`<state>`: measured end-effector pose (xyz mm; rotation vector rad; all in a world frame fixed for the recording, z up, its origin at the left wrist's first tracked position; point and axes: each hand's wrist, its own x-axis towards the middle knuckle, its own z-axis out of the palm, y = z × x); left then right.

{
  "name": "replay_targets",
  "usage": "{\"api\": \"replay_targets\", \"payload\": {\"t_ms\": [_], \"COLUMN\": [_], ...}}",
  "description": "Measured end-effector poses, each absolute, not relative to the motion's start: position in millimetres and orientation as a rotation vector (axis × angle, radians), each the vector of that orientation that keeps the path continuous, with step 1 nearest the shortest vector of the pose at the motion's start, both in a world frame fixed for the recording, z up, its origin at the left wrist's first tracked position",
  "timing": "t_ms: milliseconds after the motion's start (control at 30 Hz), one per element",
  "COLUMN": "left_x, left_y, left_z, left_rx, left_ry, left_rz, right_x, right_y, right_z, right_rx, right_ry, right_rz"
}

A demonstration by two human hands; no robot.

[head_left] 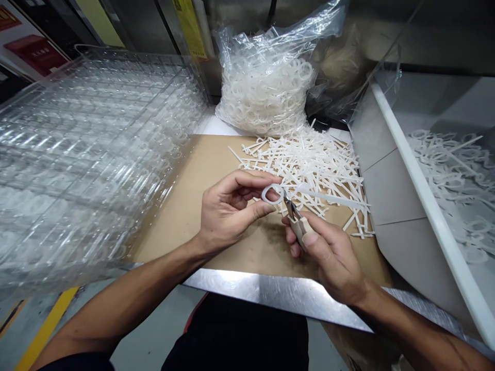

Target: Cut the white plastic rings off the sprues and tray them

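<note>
Between the thumb and fingers of my left hand point(228, 208) is a translucent white plastic ring point(264, 195) with a long straight stem point(332, 198) pointing right. My right hand point(328, 252) is closed around the pale-covered handles of a pair of cutting pliers point(294, 214). The metal jaws meet the piece where the ring joins the stem; whether they have closed through it I cannot tell. Behind both hands lies a loose heap of white plastic stems point(309, 165) on brown paper point(174, 226).
A clear bag point(266, 87) full of rings stands at the back. Stacked clear trays point(96, 154) fill the left side. At right, a white-edged bin point(421, 196) holds ringed pieces with stems point(452, 170). The metal table edge point(263, 291) runs in front of me.
</note>
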<state>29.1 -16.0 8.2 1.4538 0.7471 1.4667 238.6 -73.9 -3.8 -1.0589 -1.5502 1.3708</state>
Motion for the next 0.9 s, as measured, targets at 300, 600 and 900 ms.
{"api": "replay_targets", "payload": {"t_ms": [300,600,900], "left_x": [30.1,32.5,30.3], "left_y": [-16.5,-16.1,-12.1], "left_z": [8.8,5.7,-0.7], "left_rx": [1.464,1.412,1.407], "left_ry": [0.736,0.764,0.648], "left_rz": [1.464,1.441,1.499], "right_x": [238.8,235.6,237.2], "right_y": [-73.3,-76.2,-64.2], "right_z": [-2.7,-3.2,-16.7], "right_rx": [-1.083,-1.150,-1.202], "right_ry": [-1.585,-1.595,-1.482], "right_rz": [1.362,1.347,1.442]}}
